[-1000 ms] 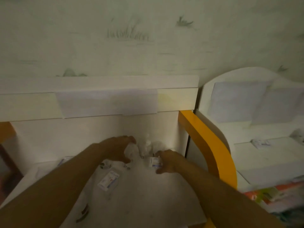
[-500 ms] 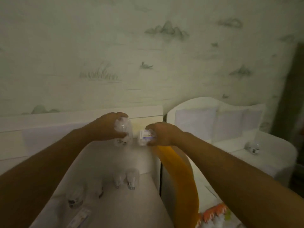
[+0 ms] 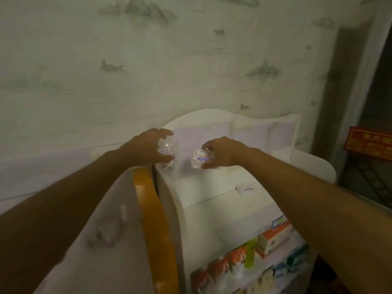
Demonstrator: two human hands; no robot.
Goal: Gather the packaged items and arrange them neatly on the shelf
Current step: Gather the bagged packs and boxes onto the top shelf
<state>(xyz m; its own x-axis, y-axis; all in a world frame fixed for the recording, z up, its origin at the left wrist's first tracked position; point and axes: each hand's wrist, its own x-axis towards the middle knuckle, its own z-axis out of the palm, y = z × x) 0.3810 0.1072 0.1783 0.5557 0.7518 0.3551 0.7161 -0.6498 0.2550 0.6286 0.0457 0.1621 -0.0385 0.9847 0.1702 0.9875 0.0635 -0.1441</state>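
head | left hand (image 3: 146, 148) grasping clear packet (image 3: 167, 152), right hand (image 3: 220, 152) grasping labelled packet (image 3: 200, 158), both above white shelf (image 3: 222, 200) | spare packet (image 3: 245, 189) at 3 o'clock | likely light, crinkly, slippery: pinch edges

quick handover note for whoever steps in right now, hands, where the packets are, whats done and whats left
Left hand: closed on a clear packet, held in the air.
Right hand: closed on a small labelled packet, also in the air.
Both are above the top tier of the white shelf, where one small pack already lies.
Left: set both down neatly; blurred packets remain on the left unit.
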